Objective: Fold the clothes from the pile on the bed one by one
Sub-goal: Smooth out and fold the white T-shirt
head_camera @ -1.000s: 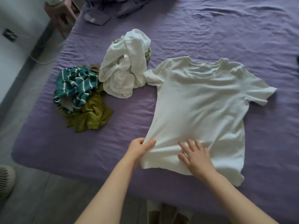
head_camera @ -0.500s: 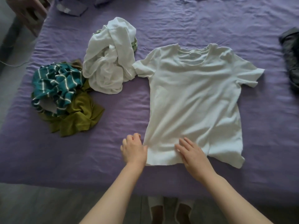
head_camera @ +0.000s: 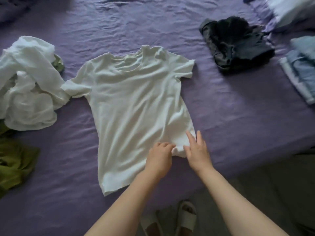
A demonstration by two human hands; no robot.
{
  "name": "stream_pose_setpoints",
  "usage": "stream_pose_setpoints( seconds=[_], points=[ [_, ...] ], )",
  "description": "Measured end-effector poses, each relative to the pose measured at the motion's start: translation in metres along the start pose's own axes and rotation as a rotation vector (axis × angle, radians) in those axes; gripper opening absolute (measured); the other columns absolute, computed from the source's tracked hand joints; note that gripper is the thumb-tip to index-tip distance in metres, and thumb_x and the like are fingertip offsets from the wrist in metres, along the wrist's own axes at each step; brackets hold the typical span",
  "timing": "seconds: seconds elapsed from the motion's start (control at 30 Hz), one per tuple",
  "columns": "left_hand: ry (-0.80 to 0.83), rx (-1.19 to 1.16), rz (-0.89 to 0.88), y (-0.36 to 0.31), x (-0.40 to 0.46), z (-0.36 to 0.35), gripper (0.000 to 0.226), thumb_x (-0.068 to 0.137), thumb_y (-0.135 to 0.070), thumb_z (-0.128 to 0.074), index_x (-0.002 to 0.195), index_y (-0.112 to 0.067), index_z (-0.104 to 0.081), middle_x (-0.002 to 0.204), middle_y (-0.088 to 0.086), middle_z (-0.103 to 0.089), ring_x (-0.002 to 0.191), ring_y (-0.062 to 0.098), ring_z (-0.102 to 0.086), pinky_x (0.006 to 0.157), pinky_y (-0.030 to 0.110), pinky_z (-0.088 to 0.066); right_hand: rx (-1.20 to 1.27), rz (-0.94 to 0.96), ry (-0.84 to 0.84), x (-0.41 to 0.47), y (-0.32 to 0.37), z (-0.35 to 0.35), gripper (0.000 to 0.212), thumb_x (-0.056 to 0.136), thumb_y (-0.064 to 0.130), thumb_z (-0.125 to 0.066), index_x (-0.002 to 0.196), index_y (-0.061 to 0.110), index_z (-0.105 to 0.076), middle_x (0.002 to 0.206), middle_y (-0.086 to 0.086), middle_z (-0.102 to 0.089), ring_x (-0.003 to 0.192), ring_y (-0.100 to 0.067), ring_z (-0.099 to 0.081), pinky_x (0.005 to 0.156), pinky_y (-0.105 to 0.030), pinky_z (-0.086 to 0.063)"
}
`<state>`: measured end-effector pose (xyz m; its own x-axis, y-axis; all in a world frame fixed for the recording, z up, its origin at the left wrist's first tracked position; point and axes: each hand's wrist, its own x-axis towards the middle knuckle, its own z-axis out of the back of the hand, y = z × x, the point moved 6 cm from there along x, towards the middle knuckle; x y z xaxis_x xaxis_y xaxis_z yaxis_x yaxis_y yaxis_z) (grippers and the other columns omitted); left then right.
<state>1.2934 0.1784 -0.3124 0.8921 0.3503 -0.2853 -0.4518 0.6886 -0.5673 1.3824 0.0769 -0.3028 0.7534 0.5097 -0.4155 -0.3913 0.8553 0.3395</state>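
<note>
A white t-shirt lies flat on the purple bed, neck away from me and hem toward me. Both hands are at its lower right hem corner. My left hand has its fingers curled down onto the bunched fabric there and seems to pinch it. My right hand lies with straight fingers on the corner's outer edge. To the left is the pile: a crumpled white garment and an olive green garment.
A black garment lies at the back right of the bed. Folded pale blue clothes sit at the right edge, with a pillow behind them. Below the bed's near edge are my feet in white sandals on the floor.
Both hands have moved from the shirt's lower left hem to its lower right corner. The view has swung right, so the striped garment is out of frame.
</note>
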Motion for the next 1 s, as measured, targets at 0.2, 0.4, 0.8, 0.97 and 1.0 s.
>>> stream_pose_setpoints(
  seconds=[0.2,0.4,0.8,0.97,1.0],
  points=[
    [0.032,0.009,0.110,-0.018,0.025,0.002,0.042,0.097,-0.012,-0.038,0.137,-0.020,-0.045,0.129,0.003,-0.057,0.118,0.026,-0.049,0.099,0.034,-0.036,0.106,-0.049,0.014,0.007,0.001,0.017,0.055,0.095,0.021,-0.047,0.146,0.019,-0.025,0.128,-0.013,-0.050,0.115,-0.034,-0.050,0.091,-0.038,-0.040],
    [-0.072,0.007,0.172,-0.029,0.024,0.012,0.035,0.096,-0.011,-0.043,0.126,-0.019,-0.059,0.134,0.002,-0.052,0.124,0.026,-0.040,0.100,0.033,-0.032,0.028,-0.135,0.013,-0.006,-0.020,0.045,0.029,0.100,0.036,-0.035,0.115,0.013,-0.040,0.112,-0.011,-0.063,0.103,-0.033,-0.059,0.072,-0.036,-0.040],
    [0.014,0.160,0.296,-0.018,0.017,-0.004,0.044,0.097,-0.017,-0.040,0.137,-0.034,-0.045,0.152,-0.004,-0.028,0.138,0.022,-0.023,0.104,0.033,-0.031,0.377,0.000,-0.086,0.012,-0.033,0.015,0.042,0.092,0.011,-0.049,0.134,0.014,-0.044,0.126,-0.011,-0.055,0.110,-0.031,-0.053,0.087,-0.039,-0.044],
    [0.010,0.185,0.358,-0.022,0.021,0.001,0.054,0.096,-0.014,-0.037,0.148,-0.027,-0.025,0.156,-0.002,-0.023,0.138,0.023,-0.028,0.108,0.035,-0.029,0.387,0.087,-0.133,0.009,-0.025,0.031,0.038,0.096,0.006,-0.037,0.131,0.015,-0.050,0.128,-0.005,-0.056,0.111,-0.024,-0.055,0.090,-0.036,-0.046],
    [0.034,0.195,0.360,-0.023,0.023,0.003,0.056,0.097,-0.015,-0.037,0.149,-0.027,-0.021,0.154,-0.003,-0.026,0.136,0.022,-0.031,0.106,0.036,-0.031,0.383,0.104,-0.134,0.010,-0.023,0.034,0.038,0.096,0.006,-0.037,0.130,0.015,-0.050,0.126,-0.006,-0.058,0.110,-0.024,-0.055,0.089,-0.035,-0.046]
  ],
)
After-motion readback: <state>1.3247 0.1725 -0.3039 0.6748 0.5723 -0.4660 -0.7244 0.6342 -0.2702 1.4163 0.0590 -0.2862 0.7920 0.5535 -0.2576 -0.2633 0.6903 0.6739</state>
